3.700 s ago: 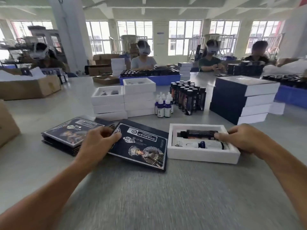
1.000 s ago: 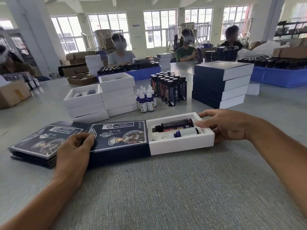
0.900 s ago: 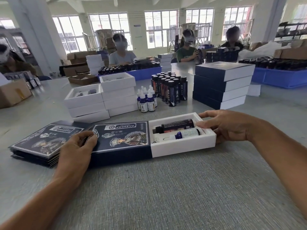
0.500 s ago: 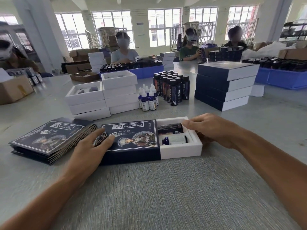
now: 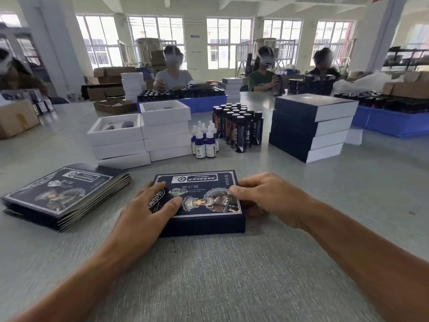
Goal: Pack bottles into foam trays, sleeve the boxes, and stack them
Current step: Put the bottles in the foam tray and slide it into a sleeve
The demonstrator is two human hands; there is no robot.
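Between both hands (image 5: 151,211), the sleeved box (image 5: 204,201) lies flat, crosswise.

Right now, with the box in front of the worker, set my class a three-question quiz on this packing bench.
1. True or false: the white tray still sticks out of the sleeved box.
2. How many sleeved boxes are in the finished stack?
3. The flat sleeves lie on which side of the left hand: A left, B right?

Key: 1 false, the right hand has it closed. 2 four. 3 A.
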